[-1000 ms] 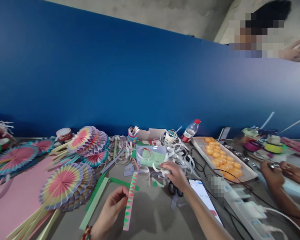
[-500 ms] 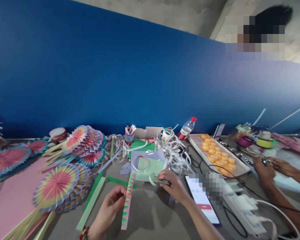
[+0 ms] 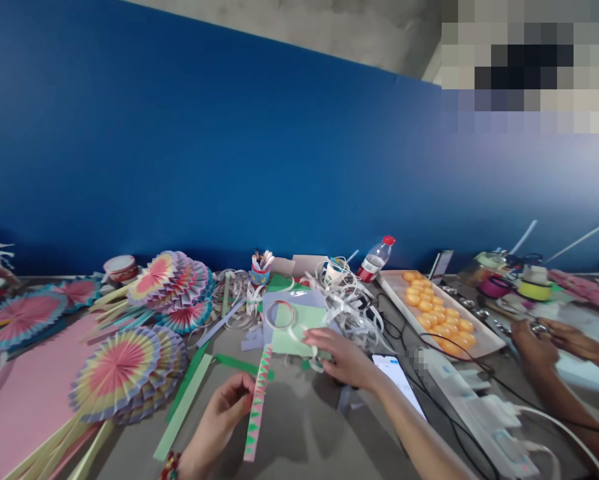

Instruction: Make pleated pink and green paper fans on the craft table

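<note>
In the head view we take the pale green sheet as our marker. A second ago our right hand lay to the right of it, on the heap of white paper curls. It has since slid left, and its fingertips now rest on the sheet's near right corner, where one white curl crosses the edge. The fingers are stretched forward and low; we cannot tell whether they nip that curl or only press on it. The tape ring lies on the sheet's far left part, apart from the hand.

Our left hand has hardly moved. It sits near and left of the sheet, thumb and fingers closed on the patterned strip about halfway along. The strip's far end comes close to the sheet's near left corner, and its near end points toward us over the table.

We judge from this that the work has shifted from the curl heap to the sheet, while the strip is kept in hand.

Right of the sheet, just beside our right wrist, lies a phone. Farther right are the orange balls and a co-worker's hands. Left of the sheet lie the paper fans; beyond it stand a pen cup and a bottle
</note>
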`<control>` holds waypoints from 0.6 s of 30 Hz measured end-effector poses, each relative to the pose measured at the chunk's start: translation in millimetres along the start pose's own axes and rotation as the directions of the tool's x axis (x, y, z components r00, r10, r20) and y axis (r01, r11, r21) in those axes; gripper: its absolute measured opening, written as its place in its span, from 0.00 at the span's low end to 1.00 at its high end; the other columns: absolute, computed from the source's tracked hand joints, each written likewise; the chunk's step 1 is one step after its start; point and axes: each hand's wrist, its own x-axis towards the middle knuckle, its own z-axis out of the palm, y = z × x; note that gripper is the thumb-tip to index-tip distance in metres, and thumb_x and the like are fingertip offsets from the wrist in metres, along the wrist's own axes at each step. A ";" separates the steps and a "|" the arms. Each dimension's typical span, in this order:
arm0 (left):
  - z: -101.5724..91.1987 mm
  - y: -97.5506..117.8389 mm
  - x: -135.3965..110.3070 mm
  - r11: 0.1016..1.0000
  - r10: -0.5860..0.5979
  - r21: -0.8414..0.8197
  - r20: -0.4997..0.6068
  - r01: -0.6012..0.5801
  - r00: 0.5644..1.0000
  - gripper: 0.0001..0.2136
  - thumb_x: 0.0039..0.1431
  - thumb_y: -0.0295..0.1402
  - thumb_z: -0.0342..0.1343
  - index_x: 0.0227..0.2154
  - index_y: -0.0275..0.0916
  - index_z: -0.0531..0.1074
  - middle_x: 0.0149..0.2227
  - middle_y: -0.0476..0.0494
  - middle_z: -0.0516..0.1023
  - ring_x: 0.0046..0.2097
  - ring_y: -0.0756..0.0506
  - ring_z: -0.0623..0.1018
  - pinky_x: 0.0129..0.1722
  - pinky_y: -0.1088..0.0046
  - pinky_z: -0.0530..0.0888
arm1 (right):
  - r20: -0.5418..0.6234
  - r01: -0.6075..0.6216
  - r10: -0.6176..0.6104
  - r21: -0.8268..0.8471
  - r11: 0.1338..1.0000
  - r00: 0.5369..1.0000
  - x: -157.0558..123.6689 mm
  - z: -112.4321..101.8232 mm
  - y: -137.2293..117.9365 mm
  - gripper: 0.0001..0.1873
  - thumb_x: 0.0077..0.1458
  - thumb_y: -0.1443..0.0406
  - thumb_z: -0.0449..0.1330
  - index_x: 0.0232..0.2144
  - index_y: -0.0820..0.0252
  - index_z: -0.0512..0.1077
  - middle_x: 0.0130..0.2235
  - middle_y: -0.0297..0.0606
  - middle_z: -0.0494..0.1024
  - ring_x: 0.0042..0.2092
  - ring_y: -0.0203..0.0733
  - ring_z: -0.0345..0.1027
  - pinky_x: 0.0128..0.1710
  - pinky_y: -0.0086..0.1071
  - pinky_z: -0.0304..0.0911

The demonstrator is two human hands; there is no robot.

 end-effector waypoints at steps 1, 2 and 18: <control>-0.4 0.0 0.5 1.000 0.002 0.001 -0.004 -0.002 1.000 0.16 0.48 0.46 0.67 0.26 0.37 0.73 0.25 0.50 0.71 0.28 0.51 0.65 0.29 0.79 0.64 | 0.103 0.026 -0.026 -0.002 1.000 0.994 3.6 -8.3 -0.9 0.32 0.49 0.71 0.57 0.58 0.50 0.68 0.59 0.39 0.71 0.61 0.46 0.63 0.59 0.39 0.59; -0.8 0.0 1.1 1.000 0.005 0.001 -0.008 -0.005 1.000 0.16 0.48 0.45 0.67 0.26 0.37 0.72 0.25 0.50 0.71 0.28 0.51 0.65 0.29 0.79 0.64 | 0.161 0.012 -0.009 -0.018 1.000 0.987 7.6 -17.1 -0.4 0.35 0.49 0.70 0.58 0.61 0.50 0.65 0.61 0.39 0.69 0.62 0.47 0.62 0.60 0.39 0.58; -2.6 1.4 4.5 1.000 0.025 -0.005 -0.016 -0.025 1.000 0.18 0.46 0.46 0.68 0.25 0.37 0.71 0.25 0.51 0.70 0.28 0.52 0.65 0.29 0.78 0.63 | -0.128 -0.551 0.575 -0.510 0.660 0.808 107.8 -20.8 91.5 0.16 0.64 0.60 0.58 0.52 0.60 0.69 0.52 0.43 0.72 0.48 0.45 0.71 0.47 0.44 0.70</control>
